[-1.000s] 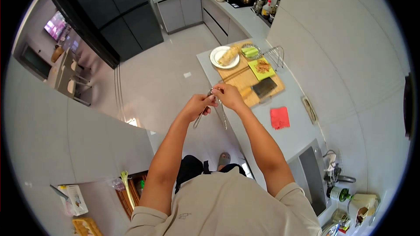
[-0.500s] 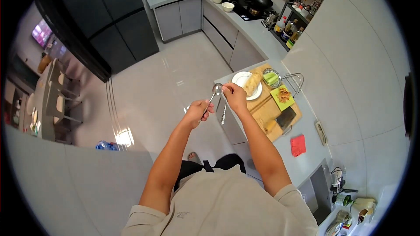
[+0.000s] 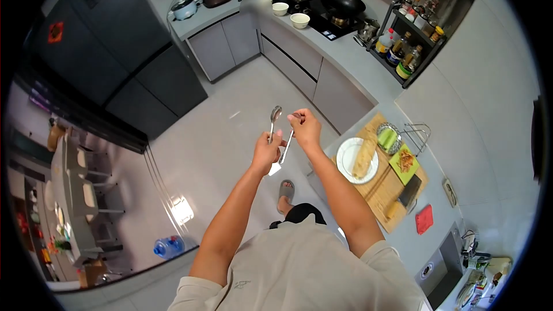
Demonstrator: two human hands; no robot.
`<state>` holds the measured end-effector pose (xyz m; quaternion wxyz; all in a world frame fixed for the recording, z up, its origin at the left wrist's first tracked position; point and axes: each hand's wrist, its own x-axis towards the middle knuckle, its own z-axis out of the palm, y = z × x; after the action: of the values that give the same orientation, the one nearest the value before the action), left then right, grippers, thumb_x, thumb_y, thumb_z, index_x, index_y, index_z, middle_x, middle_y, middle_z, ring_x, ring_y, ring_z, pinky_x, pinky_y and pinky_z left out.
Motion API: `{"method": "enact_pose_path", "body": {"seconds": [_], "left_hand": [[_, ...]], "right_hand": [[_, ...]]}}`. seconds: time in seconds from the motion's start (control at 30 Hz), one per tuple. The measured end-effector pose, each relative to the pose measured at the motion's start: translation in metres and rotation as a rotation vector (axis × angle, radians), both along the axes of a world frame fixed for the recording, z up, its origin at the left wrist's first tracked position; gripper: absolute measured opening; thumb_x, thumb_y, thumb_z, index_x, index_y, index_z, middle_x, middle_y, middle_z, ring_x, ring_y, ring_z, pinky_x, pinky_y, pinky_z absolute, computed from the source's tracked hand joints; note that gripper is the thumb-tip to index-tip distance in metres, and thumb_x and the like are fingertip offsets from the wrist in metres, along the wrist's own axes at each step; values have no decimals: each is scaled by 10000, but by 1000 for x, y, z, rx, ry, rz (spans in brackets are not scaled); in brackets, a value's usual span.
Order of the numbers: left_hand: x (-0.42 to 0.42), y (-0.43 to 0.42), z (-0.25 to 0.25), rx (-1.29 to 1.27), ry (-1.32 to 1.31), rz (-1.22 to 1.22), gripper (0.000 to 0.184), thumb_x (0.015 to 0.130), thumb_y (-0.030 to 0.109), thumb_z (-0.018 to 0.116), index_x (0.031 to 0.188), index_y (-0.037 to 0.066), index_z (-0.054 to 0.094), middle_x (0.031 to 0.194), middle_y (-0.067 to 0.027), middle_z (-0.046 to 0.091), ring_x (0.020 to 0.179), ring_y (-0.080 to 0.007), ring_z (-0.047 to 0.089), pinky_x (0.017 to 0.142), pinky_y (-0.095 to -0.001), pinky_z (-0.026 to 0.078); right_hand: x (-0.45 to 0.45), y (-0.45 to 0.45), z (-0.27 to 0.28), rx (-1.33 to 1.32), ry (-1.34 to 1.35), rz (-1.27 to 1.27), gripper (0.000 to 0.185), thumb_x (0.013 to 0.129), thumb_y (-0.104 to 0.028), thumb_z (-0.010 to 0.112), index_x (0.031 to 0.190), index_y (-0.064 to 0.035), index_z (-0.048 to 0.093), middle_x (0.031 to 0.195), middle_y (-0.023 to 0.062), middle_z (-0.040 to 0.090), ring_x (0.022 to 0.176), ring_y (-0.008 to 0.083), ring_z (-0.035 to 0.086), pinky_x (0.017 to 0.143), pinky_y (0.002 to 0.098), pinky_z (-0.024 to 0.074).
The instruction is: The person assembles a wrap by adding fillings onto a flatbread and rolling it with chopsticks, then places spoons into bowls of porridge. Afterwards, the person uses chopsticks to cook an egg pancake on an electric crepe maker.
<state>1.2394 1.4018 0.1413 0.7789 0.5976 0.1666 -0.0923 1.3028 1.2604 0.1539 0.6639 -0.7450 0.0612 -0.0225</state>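
Note:
My left hand [image 3: 268, 151] is closed around a metal spoon [image 3: 276, 114], its bowl pointing up. In my right hand [image 3: 306, 131] is a second spoon [image 3: 285, 148], pinched near its upper end with the handle slanting down toward my left fingers; its bowl is mostly hidden by my fingers. Both hands are held over the floor, left of the counter. Nearest on that side is a white plate [image 3: 343, 159] bearing a long pale roll [image 3: 364, 158], on a wooden cutting board [image 3: 377, 198].
Green vegetable pieces [image 3: 389, 138], a green plate [image 3: 398, 167] of brown strips, a cleaver [image 3: 409, 190] and a red cloth [image 3: 424, 219] lie rightward. Ahead are bowls [image 3: 300, 21], a wok [image 3: 342, 3] and a bottle rack [image 3: 406, 40]. A blue water jug [image 3: 169, 247] stands left.
My view has swung and moved forward, with the stove and bottle rack looking nearer. The left spoon has become more upright, and the right spoon's handle now slants toward my left hand.

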Motion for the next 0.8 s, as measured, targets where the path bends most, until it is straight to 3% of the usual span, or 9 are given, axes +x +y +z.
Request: {"method": "enact_pose_path", "body": {"seconds": [0.13, 0.27, 0.37, 0.4, 0.53, 0.63, 0.8], "left_hand": [[82, 38, 5, -86, 2, -66, 327, 957, 56, 727, 1018, 104, 409, 895, -142, 717, 472, -53, 406, 405, -246, 268], [165, 72, 4, -114, -28, -18, 313, 969, 42, 707, 1016, 125, 409, 895, -114, 720, 472, -54, 416, 404, -230, 268], [234, 102, -3, -145, -48, -1, 307, 973, 53, 706, 1021, 125, 412, 892, -103, 718, 481, -50, 422, 405, -224, 266], [258, 112, -3, -149, -46, -26, 300, 980, 63, 701, 1028, 116, 410, 913, -111, 715, 514, -59, 462, 413, -232, 307], [348, 134, -8, -205, -67, 8, 324, 978, 65, 698, 1065, 98, 388, 979, -147, 714, 570, -94, 530, 440, -288, 408], [404, 151, -1, -205, -28, -67, 331, 976, 59, 698, 1069, 99, 382, 978, -149, 717, 539, -98, 511, 434, -287, 407], [484, 165, -1, -227, 2, -199, 228, 1041, 151, 617, 1071, 105, 396, 1030, -147, 706, 456, -71, 358, 400, -252, 265]], "right_hand": [[82, 45, -9, 2, 4, 13, 246, 924, -179, 772, 1040, 6, 659, 798, 63, 714, 636, 124, 669, 569, 305, 531], [150, 88, -1, 28, -53, -39, 410, 976, -332, 722, 1190, 7, 632, 862, 92, 745, 734, 159, 699, 646, 306, 558], [192, 109, -15, -23, 28, 22, 453, 994, -379, 695, 1218, 7, 613, 885, 99, 748, 762, 175, 705, 669, 311, 570], [204, 116, -14, -180, 94, 82, 413, 1033, -397, 642, 1196, -18, 615, 881, 46, 710, 728, 124, 681, 606, 273, 556], [249, 147, -12, 82, 286, 140, 281, 1041, -303, 629, 1113, -32, 645, 859, 33, 700, 674, 103, 654, 580, 255, 525], [292, 170, -14, 142, 298, 64, 235, 1033, -256, 620, 1093, -32, 655, 851, 28, 693, 657, 101, 646, 570, 254, 517], [354, 185, -9, 24, 252, -215, 197, 1002, -229, 646, 1037, -42, 694, 732, 6, 659, 593, 82, 597, 548, 261, 488]]}}
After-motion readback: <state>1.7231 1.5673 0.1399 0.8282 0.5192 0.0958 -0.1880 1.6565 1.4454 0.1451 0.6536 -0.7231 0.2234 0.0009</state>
